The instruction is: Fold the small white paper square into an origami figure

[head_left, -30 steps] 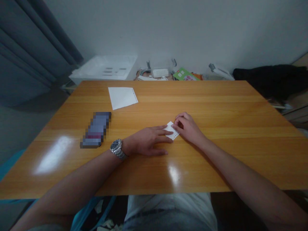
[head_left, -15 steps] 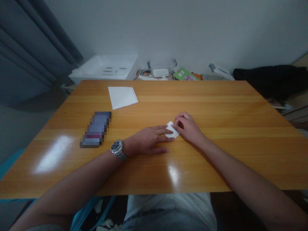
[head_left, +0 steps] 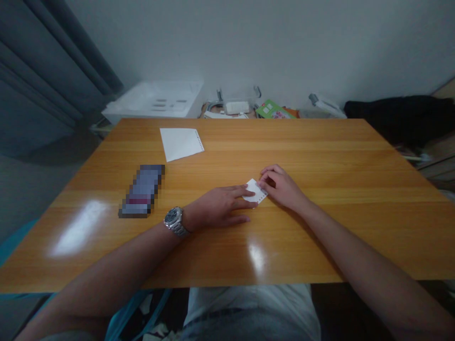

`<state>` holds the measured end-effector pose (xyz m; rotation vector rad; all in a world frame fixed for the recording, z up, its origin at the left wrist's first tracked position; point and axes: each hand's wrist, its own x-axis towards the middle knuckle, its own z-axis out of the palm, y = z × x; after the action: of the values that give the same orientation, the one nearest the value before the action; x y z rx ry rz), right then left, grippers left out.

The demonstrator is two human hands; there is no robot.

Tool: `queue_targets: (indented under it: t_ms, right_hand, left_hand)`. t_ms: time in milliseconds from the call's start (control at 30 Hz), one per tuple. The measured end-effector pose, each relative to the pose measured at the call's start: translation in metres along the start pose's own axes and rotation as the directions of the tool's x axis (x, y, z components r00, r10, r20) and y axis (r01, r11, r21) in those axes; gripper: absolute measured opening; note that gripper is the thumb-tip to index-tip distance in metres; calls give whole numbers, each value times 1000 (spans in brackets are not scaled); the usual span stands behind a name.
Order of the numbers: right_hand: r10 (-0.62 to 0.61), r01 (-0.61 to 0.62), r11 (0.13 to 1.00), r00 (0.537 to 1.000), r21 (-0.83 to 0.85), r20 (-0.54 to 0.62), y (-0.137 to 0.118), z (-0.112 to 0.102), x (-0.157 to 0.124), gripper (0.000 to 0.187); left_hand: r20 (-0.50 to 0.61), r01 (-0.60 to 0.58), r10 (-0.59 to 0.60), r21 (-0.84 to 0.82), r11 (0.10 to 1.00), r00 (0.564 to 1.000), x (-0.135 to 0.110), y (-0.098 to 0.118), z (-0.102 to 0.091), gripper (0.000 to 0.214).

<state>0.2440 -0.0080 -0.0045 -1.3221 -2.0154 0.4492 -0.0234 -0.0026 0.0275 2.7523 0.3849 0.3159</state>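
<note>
A small piece of white paper (head_left: 259,193) with punched holes along one edge lies on the wooden table. My left hand (head_left: 222,207) rests palm down with its fingers spread, several fingertips lying on the paper. A metal watch is on that wrist. At the paper's right side, my right hand (head_left: 280,187) has thumb and index finger pinched together on its edge. The fingers of both hands cover part of the paper, so its folds cannot be made out fully.
A larger white sheet (head_left: 181,143) with a punched edge lies at the back left of the table (head_left: 320,156). Nearer me is a pixelated phone-like object (head_left: 142,192). Behind the table stand a white tray (head_left: 152,97) and a green booklet (head_left: 272,110).
My right hand has shifted slightly to the right, and more of the paper's punched edge shows. My left hand stays almost in place on the paper.
</note>
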Motion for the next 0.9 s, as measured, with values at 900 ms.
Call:
queue_targets:
  t_ms: [900]
  right_hand:
    - [-9,33,982,991,-188,131,0,0,-10,47]
  left_hand:
    - [-4,62,-62,26,998,998,-4,5,1,46]
